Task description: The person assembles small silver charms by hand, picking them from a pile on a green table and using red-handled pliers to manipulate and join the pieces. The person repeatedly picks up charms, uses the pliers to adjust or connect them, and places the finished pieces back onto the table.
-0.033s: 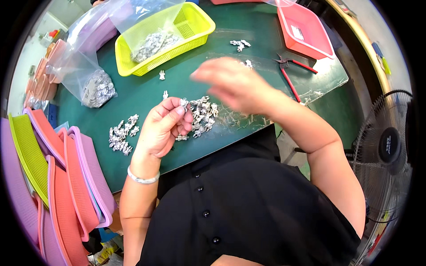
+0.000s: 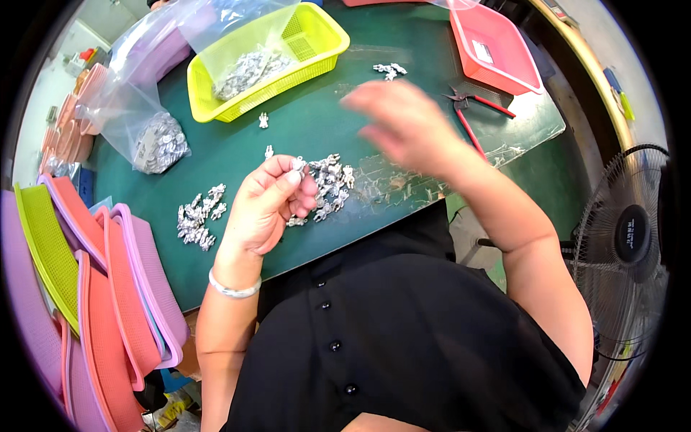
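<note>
Head view: we face a green table [image 2: 309, 241].
Left hand [image 2: 266, 205]: we pinch one silvery figure [image 2: 298, 165] beside a heap of others [image 2: 331, 186].
Right hand [image 2: 412, 131]: blurred over the table; we cannot tell its grip.

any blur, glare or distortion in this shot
Head view: motion blur smears the right hand, while the left hand is sharper; head view: glare whitens the table at right; head view: fisheye curves the shelf at right, corners black.

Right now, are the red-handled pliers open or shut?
Open: the red-handled pliers lie with their handles spread wide apart.
</note>
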